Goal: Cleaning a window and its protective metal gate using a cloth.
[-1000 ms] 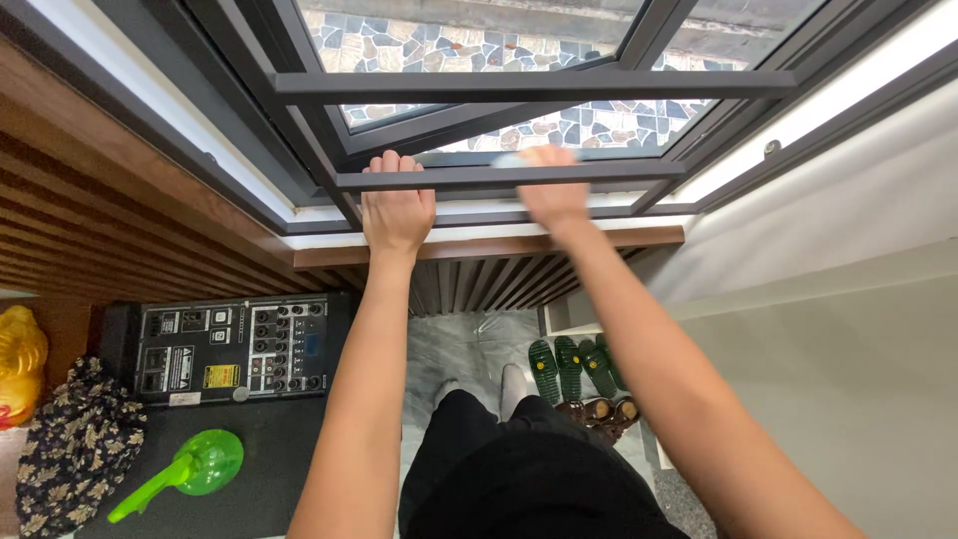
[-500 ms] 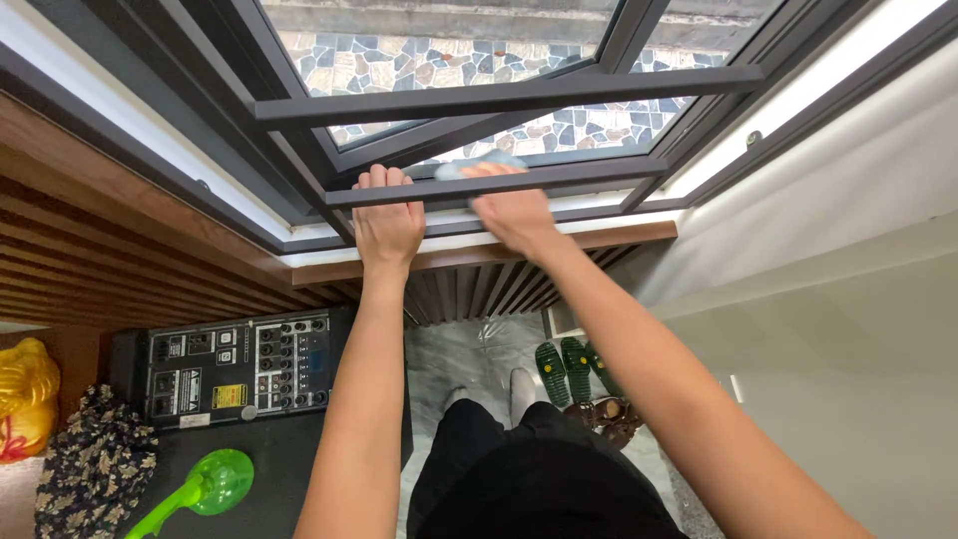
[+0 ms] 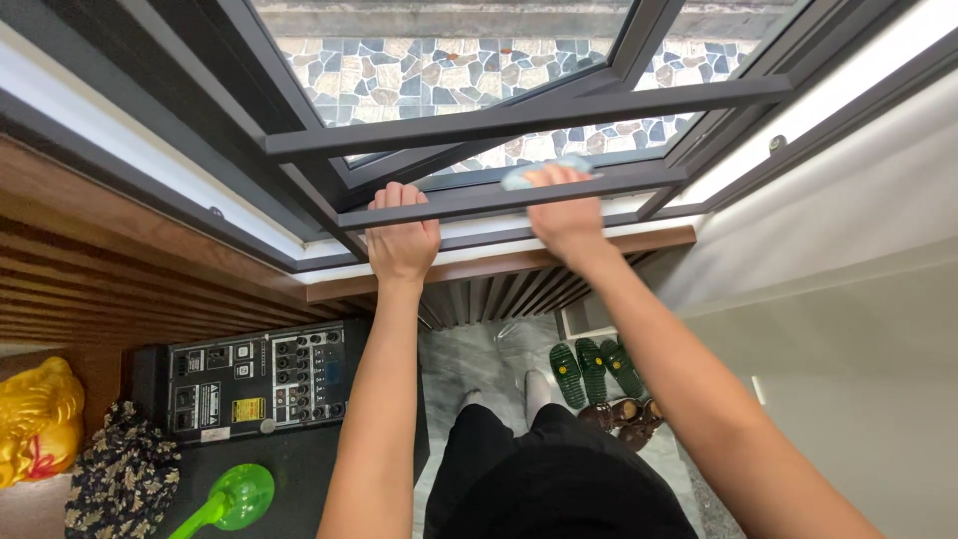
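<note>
Dark window bars (image 3: 519,118) cross ahead; open gaps between them let fingers through.

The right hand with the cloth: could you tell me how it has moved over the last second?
The right hand slid the pale blue cloth left along the grey window bar, then back right. The left hand stayed gripping the same bar.

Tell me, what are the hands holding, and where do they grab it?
The left hand grips the dark window bar, fingers curled over its top edge. The right hand presses a light blue cloth flat against that bar.
</note>
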